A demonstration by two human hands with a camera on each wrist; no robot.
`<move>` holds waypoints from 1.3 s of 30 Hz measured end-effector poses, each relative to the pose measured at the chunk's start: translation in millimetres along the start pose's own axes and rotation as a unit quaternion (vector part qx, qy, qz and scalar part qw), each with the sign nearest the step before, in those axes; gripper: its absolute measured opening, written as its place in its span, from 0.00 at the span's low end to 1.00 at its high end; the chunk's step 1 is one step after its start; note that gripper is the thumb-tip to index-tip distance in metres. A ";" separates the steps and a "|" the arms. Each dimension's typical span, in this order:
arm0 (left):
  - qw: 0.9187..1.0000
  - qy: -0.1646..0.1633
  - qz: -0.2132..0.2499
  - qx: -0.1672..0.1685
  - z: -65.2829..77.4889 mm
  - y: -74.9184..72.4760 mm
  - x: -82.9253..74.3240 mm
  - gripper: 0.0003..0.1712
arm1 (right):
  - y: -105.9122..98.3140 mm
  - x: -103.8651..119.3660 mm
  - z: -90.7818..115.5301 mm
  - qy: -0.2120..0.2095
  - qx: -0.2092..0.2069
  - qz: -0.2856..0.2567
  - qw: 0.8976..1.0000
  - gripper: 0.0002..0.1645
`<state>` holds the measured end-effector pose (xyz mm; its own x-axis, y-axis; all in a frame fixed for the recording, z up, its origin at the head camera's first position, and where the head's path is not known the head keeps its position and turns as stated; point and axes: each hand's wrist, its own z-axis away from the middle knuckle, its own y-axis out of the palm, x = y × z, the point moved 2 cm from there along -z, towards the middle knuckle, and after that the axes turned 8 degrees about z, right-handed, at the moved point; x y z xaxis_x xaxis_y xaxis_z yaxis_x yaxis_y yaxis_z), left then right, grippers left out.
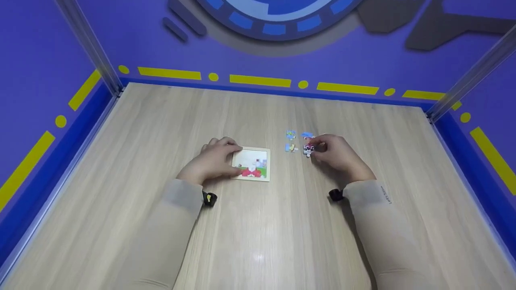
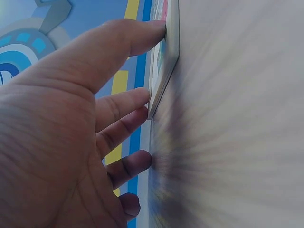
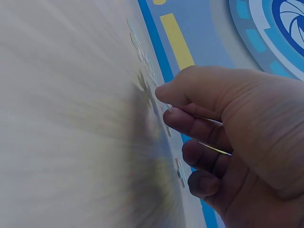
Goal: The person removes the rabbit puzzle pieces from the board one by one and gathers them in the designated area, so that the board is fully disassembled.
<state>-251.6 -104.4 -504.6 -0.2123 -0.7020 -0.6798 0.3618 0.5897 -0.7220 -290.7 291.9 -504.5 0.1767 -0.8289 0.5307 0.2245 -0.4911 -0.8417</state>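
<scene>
My left hand [image 1: 213,159] rests at the left side of a small wooden puzzle tray [image 1: 268,165]. The thumb lies over its rim near the lower left corner, and a fingertip touches the upper left corner. In the left wrist view the thumb presses the tray's face, with the other fingers [image 2: 128,164] extended. Red, green and white picture pieces fill the tray's lower part; its upper part is pale. My right hand [image 1: 338,155] pinches a puzzle piece [image 1: 308,150] showing a cartoon animal's face between thumb and index finger. In the right wrist view those fingertips [image 3: 173,118] mostly hide it.
Other loose puzzle pieces lie beside the right hand: a blue and green one [image 1: 290,134], a blue and yellow one [image 1: 291,148] and a blue one [image 1: 306,134]. The wood-grain table [image 1: 258,225] is bounded by purple-blue walls [image 1: 258,60] with yellow marks.
</scene>
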 end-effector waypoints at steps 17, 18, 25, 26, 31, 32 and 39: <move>1.000 0.002 -0.001 0.005 0.7 -4.6 -6.3 0.48 | -1.3 1.6 2.7 0.008 -0.017 -0.008 1.000 0.28; 1.000 0.002 -0.002 0.005 0.7 -4.9 -6.3 0.48 | -1.4 3.6 3.1 0.006 -0.023 -0.009 1.000 0.27; 1.000 0.000 -0.001 0.000 1.0 -7.6 -3.9 0.48 | 2.2 29.7 2.3 -0.033 -0.062 -0.031 0.997 0.20; 1.000 -0.001 0.000 -0.001 1.2 -7.7 -3.3 0.48 | 3.9 35.7 2.1 -0.040 -0.063 -0.038 0.996 0.20; 1.000 -0.005 0.006 -0.002 2.9 -5.4 0.1 0.48 | 17.6 68.8 3.7 -0.079 -0.045 -0.075 0.993 0.21; 1.000 -0.005 0.007 -0.002 3.1 -4.6 0.6 0.48 | 21.3 75.8 4.0 -0.089 -0.037 -0.082 0.992 0.22; 1.000 -0.004 0.005 0.002 2.0 -0.3 -1.2 0.47 | 43.3 114.4 2.9 -0.110 0.026 -0.089 0.990 0.29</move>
<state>-249.7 -104.5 -503.2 -0.2023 -0.6992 -0.6857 0.3666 0.5952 -0.7151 -257.9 176.7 -479.9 0.3319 -0.6493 0.6843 0.3192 -0.6053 -0.7291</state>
